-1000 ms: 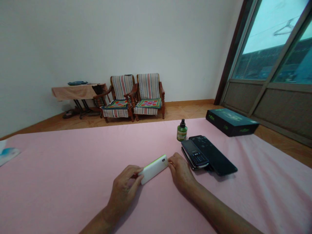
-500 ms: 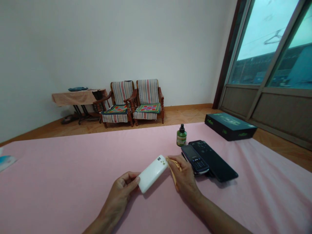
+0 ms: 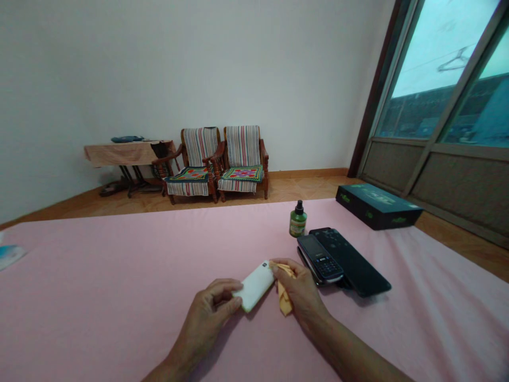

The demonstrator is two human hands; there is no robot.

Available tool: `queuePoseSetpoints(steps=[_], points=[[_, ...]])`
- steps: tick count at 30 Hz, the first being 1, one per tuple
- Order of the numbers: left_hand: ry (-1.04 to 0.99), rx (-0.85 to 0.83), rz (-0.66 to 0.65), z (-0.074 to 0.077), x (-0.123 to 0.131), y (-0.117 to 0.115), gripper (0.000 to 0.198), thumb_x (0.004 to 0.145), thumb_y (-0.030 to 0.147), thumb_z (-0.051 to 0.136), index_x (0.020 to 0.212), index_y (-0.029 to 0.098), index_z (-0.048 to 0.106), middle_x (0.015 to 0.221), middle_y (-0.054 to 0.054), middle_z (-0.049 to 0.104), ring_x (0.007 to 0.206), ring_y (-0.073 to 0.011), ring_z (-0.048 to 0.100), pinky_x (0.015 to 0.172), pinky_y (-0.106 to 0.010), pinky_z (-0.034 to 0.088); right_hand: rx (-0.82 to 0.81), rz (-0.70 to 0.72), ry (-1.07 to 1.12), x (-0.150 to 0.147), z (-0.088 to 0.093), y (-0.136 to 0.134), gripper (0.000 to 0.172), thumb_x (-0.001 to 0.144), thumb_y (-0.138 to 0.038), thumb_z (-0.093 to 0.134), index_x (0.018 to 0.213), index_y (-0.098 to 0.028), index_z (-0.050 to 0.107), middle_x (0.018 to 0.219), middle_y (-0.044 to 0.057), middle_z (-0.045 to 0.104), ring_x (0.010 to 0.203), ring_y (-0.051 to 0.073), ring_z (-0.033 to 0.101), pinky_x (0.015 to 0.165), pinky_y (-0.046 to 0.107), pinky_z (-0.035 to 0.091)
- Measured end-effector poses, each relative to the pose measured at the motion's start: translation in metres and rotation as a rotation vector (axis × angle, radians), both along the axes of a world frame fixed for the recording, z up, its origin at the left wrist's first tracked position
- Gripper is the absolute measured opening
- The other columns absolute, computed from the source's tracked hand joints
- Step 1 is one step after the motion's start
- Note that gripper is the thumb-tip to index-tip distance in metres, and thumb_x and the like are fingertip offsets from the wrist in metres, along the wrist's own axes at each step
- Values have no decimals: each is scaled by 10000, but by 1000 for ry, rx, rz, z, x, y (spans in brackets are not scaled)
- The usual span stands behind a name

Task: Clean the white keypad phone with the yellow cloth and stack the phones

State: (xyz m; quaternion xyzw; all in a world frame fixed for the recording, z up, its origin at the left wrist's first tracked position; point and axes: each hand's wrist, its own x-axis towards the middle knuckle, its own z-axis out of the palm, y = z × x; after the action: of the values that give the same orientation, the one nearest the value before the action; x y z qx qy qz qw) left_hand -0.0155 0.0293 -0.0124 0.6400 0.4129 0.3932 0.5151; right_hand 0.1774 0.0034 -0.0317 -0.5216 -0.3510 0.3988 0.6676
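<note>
A white mobile phone (image 3: 256, 287) is tilted above the pink-covered table (image 3: 119, 297), its camera end pointing up and right. Fingers and thumb of my left hand (image 3: 212, 307) pinch its lower left end. My right hand (image 3: 300, 289) is closed on a folded yellow cloth (image 3: 284, 298), which meets the phone's upper right end. Just right of that hand, a dark keypad phone (image 3: 320, 259) rests on a stack of devices, against a long black flat item (image 3: 352, 260) whose kind I cannot make out.
Behind the phones stands a green spray bottle (image 3: 298, 220) with a black top. Farther right, a dark box (image 3: 377, 207) lies near the table's edge. A blue and white item (image 3: 11, 256) sits at the far left. Two wooden armchairs (image 3: 242, 159) stand by the wall.
The white phone has shifted slightly right and turned a little in my left hand. More of the yellow cloth now hangs below my right hand.
</note>
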Motion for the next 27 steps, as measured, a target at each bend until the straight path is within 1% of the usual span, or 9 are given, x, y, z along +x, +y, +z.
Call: queuePoseSetpoints(steps=[4,6,8,10,13,16,19,22,27], points=[[-28,-20,-13,-2,5,-4,271,661,236,729,908,125,724,924,-94,665,678,-164,634,621,-278,528,8,6,-69,-6,-2,-1,215,664,-318,726,782,-139,750,760,75,704,664,178,634,549,251,494],[-31,18,-17,-4,6,-5,279,667,180,705,942,135,705,992,-100,647,725,-180,662,659,-299,552,16,-9,-105,-4,-3,0,216,678,-326,714,790,-146,752,796,83,711,714,194,651,599,271,515],[20,148,-14,-7,5,-5,269,687,137,673,954,156,691,1022,-97,636,816,-204,673,720,-321,566,24,-37,-144,1,-4,0,228,704,-342,695,813,-149,748,824,87,713,753,206,662,646,295,529],[112,317,-18,-9,3,-6,245,720,125,650,957,178,683,996,-85,639,870,-212,665,746,-325,569,33,-74,-193,7,-5,1,243,732,-355,671,844,-151,740,848,91,709,783,217,665,676,316,534],[261,506,-30,-6,-1,-6,189,782,140,620,954,198,674,940,-70,646,827,-194,652,698,-293,558,60,-127,-292,14,-5,1,243,774,-357,636,866,-152,729,880,98,694,819,227,653,710,341,529],[365,612,-51,0,-4,-7,119,825,164,586,908,191,668,891,-68,655,791,-191,643,684,-285,535,113,-167,-410,19,-5,2,221,802,-335,606,872,-163,726,896,97,678,858,231,629,778,365,509],[429,637,-89,3,-5,-10,93,847,183,561,843,178,654,820,-62,649,750,-190,633,660,-273,513,160,-212,-518,22,-4,3,194,797,-289,604,901,-169,714,908,99,673,897,238,602,856,396,472],[499,590,-140,3,-3,-16,102,854,180,549,810,175,642,741,-43,630,670,-175,609,604,-253,482,184,-237,-596,23,-3,5,177,816,-273,591,921,-165,685,905,95,660,876,232,591,855,401,464],[494,544,-168,4,1,-24,147,834,130,567,927,194,661,804,-39,667,712,-169,632,641,-243,488,244,-203,-695,20,0,5,131,860,-224,557,908,-179,670,885,73,629,869,209,578,829,360,469]])
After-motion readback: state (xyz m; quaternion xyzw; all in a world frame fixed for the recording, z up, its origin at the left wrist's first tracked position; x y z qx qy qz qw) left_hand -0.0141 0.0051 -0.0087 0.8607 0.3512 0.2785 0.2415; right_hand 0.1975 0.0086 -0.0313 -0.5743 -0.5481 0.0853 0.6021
